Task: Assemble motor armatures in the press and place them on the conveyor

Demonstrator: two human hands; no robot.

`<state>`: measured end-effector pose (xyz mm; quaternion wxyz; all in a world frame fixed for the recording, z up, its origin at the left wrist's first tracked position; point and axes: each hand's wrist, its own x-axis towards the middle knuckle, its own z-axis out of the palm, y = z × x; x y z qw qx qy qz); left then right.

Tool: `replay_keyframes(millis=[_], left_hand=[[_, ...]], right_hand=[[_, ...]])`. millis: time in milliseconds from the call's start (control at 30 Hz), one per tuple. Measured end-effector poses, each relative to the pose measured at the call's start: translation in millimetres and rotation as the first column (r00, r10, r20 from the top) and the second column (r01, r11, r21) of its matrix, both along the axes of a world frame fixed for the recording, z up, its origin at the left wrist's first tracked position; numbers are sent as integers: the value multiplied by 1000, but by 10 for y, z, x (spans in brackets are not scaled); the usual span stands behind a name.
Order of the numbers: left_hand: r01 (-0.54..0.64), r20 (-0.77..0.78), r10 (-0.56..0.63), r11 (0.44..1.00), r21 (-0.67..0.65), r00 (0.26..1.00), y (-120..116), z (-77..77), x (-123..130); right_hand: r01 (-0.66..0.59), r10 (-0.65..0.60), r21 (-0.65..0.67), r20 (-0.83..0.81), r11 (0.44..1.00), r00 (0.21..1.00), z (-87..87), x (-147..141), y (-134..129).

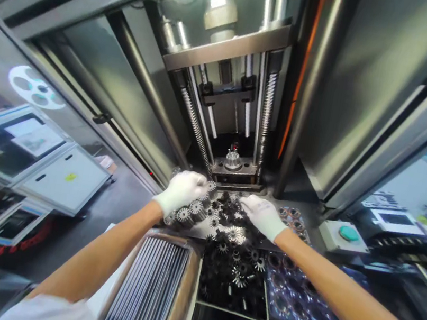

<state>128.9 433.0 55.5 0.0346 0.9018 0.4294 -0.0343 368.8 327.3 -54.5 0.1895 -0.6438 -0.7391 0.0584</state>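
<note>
Both hands are wearing white gloves. L hand (185, 190) is sitting front-L of the press (228, 49), fingers curled beside a row of toothed cores (184, 214); can't tell if it's gripping one. R hand (261, 214) is hovering front-R of the press, fingertips close tog. nr loose toothed pcs (233, 232); can't tell if it's holding any. Those pcs are lying heaped in front of the press. Metal rods (150, 284) are lying boxed farther front-L of the press; a green btn (348, 233) is sitting R of it.
</note>
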Motion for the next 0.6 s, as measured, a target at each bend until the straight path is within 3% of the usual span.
replay_keyframes(millis=[67,133,233,300,400,467,533,600], left_hand=[[-116,-268,63,976,-187,961,-392,-285,-609],[-197,-344,115,957,-214,932,-728,-674,-1041],[-240,-366,155,950,-200,918,-977,-1235,-1301],[-250,-373,167,950,-185,913,-1022,-1477,-1329],[-289,-314,225,941,-174,922,-1092,-1613,-1397],[-414,-99,402,871,-266,910,-1168,-1595,-1476],[-506,130,612,740,-444,780,-1206,-1530,-1511],[-511,236,730,635,-579,641,-1137,-1446,-1447]], right_hand=[[64,-59,9,-266,998,962,55,50,43],[108,-102,-14,-470,994,877,125,71,153],[146,-114,1,-627,989,770,271,71,459],[195,-113,43,-688,980,717,383,84,756],[336,-222,30,-694,941,685,548,131,1252],[407,-303,7,-657,913,691,634,144,1534],[427,-337,-6,-624,904,705,687,131,1737],[432,-368,-35,-588,901,720,712,114,1866]])
